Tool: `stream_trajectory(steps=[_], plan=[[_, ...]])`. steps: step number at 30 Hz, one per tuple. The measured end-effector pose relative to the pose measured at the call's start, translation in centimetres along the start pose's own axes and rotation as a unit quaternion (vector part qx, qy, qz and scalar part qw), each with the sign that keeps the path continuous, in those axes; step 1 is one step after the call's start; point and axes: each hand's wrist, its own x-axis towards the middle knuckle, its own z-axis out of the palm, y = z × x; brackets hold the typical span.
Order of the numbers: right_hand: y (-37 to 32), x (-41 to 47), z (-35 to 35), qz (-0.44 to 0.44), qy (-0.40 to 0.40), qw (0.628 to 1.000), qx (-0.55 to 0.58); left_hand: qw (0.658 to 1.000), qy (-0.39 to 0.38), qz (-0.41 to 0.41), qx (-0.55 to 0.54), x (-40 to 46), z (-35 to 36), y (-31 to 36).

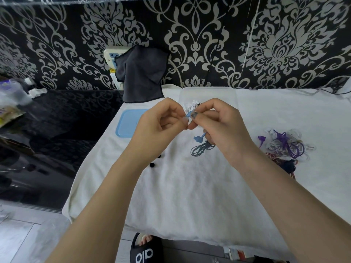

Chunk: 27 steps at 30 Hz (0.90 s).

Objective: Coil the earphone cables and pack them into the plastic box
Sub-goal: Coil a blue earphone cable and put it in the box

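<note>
**Blue earphone mid-coil, box waiting behind**

Both hands meet just in front of the box. The right hand (218, 124) has its grip clamped on the blue earphone cable (202, 147), thumb and forefinger pinching near a small blue earbud piece (188, 115), while the left hand (161, 122) pinches the same spot from nine o'clock. Below the right palm, thin grey-blue loops and a second blue plug-like piece hang toward the towel.

My reading: the coiling step is under way on this one set, not yet the packing. The next move likely calls for winding the slack round the fingers and keeping the limp, springy wire from unravelling (it tangles easily).

At twelve o'clock of the hands stands the clear plastic box (228, 95), translucent with rounded corners, some white cable inside. Its pale blue lid (127, 123) lies flat at nine o'clock. At three o'clock sits a tangled heap of purple and white cables (284, 144). All rest on a nubby white towel (190, 196) over the bench.
</note>
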Motion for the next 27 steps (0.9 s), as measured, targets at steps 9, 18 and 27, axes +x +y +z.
stream_trajectory(steps=[9,18,27], plan=[[-0.3,-0.2,0.1,-0.035,0.013,0.999,-0.006,1.0,0.008,0.01,0.014,0.0,0.0,0.2],[-0.9,-1.0,0.3,-0.066,0.011,0.997,-0.023,1.0,0.002,0.014,0.01,0.1,0.1,0.0],[-0.9,-1.1,0.2,-0.061,0.015,0.998,-0.028,0.999,-0.017,0.037,0.007,0.2,0.1,0.0]])
